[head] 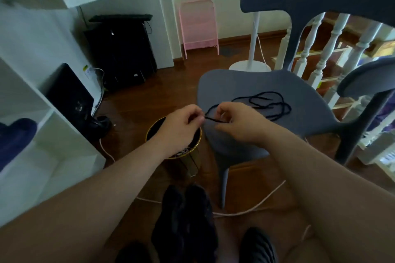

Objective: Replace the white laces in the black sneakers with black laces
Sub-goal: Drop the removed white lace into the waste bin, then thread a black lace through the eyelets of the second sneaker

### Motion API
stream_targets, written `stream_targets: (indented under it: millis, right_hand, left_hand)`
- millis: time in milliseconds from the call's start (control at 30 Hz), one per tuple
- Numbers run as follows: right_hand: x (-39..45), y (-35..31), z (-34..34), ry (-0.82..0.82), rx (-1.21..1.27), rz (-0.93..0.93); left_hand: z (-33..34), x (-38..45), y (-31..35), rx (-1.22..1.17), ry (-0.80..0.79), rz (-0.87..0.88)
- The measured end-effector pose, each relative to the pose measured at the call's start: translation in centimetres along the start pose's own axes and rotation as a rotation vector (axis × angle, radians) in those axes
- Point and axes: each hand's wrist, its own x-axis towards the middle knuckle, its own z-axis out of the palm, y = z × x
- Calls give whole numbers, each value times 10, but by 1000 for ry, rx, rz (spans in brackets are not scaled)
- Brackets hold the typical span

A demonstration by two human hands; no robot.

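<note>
Black laces [265,103] lay in a loose tangle on the seat of the grey chair [235,89], one end drawn off toward its front edge. There the left hand [181,121] and right hand [237,121] each pinched that end between curled fingers. Black sneakers [188,220] stood on the floor below the chair's front.

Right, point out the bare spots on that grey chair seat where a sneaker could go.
The grey chair seat is bare along its far edge, toward the white lamp base, and on its near right side below the black laces. The laces crowd the middle and right. The left hand and right hand, pinching one lace, crowd the near left edge.
</note>
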Motion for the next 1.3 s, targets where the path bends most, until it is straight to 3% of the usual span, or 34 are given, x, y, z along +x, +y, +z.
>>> stream_targets:
  millis: [167,267,367,533,633,700,767,833,900,1000,1100,1233,1300]
  right_hand:
    - [-3,-13,-3,-17,87,-38]
    - [-5,-9,-11,-12,93,-4]
    - [-7,-1,-19,72,108,36]
    - [-2,23,-31,281,-47,180]
    - [-6,51,-47,410,-205,331]
    - [-11,64,-52,385,-249,449]
    - [-12,59,-48,300,-335,546]
    - [-10,33,-36,288,-374,440]
    - [-11,-10,-14,270,-233,153]
    - [-22,-75,38,75,28,-117]
    - [-26,-87,67,32,121,-151]
    - [-15,-62,40,165,-98,-130]
    - [-14,-51,29,130,-123,-115]
  left_hand:
    - [-68,-33,-55,188,136,-202]
    - [-95,-47,-90,93,297,-428]
    - [-108,-58,-114,41,286,-572]
    - [-125,-63,-111,-47,199,-540]
    - [-141,-63,-102,-312,225,-513]
    - [-146,-63,-92,-514,209,-500]
    - [-144,-62,-78,-547,178,-463]
    - [-133,-59,-60,-554,102,-398]
    - [-116,-57,-40,-570,-16,-330]
    - [-87,-56,-14,-546,-185,-209]
    - [-70,-57,-7,-388,-217,-132]
    - [-69,-61,-23,-205,-103,-179]
    - [-68,-65,-32,-213,-87,-225]
